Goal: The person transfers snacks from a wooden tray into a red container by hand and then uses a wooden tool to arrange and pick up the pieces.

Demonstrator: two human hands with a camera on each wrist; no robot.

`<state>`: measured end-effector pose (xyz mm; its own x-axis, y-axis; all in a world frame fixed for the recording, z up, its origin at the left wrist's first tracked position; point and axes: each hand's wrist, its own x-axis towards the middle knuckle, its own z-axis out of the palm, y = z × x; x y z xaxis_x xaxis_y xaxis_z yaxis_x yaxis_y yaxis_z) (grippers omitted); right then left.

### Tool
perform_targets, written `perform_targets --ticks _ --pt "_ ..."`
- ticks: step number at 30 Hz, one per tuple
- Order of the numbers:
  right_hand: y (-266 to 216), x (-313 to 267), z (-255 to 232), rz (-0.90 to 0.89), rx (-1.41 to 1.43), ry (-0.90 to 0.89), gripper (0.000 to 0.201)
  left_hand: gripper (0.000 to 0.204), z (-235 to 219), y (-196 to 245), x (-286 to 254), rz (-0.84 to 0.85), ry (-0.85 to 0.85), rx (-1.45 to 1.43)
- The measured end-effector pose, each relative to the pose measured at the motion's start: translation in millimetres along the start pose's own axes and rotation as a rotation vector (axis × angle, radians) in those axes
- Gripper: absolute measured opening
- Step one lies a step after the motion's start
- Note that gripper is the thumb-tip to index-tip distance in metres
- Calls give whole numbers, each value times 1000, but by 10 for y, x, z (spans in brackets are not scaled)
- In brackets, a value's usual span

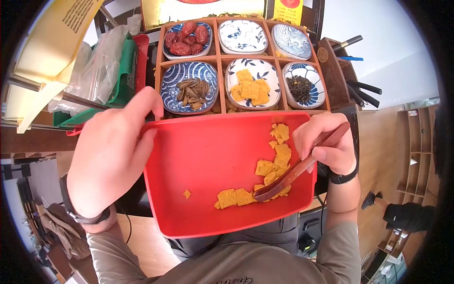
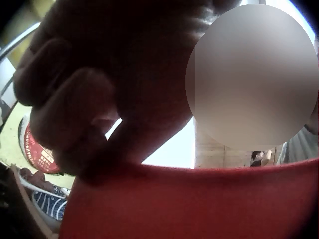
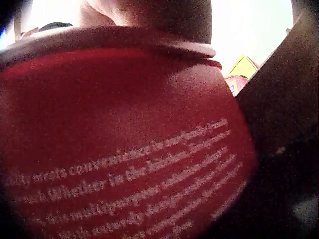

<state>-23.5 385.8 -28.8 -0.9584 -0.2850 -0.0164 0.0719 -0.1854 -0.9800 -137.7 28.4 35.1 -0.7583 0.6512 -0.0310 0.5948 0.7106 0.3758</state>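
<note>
My left hand (image 1: 111,156) grips the left rim of a red plastic tray (image 1: 203,156), thumb over the edge; in the left wrist view the curled fingers (image 2: 75,99) sit on the tray's rim (image 2: 199,199). My right hand (image 1: 326,144) holds a dark red wooden spoon (image 1: 295,173) whose bowl lies among several yellow cracker squares (image 1: 269,173) on the tray's right side. One small crumb (image 1: 187,193) lies apart. The right wrist view shows only the tray's red underside (image 3: 114,149) with white print.
Behind the tray stands a wooden box (image 1: 220,59) of patterned dishes: red dates (image 1: 187,37), seeds (image 1: 191,90), crackers (image 1: 250,87), dark tea leaves (image 1: 300,88), two empty ones. Plastic bags (image 1: 101,66) lie at left, a tool holder (image 1: 338,66) at right.
</note>
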Motion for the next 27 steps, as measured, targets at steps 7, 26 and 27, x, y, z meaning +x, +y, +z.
perform_targets --ticks 7,26,27 --pt "-1 -24 29 -25 8 -18 15 24 215 -148 51 17 -59 221" --pt "25 7 54 -140 -11 20 19 21 549 64 272 343 38 106" --pt "38 10 51 -158 -20 14 19 21 567 63 284 352 50 107"
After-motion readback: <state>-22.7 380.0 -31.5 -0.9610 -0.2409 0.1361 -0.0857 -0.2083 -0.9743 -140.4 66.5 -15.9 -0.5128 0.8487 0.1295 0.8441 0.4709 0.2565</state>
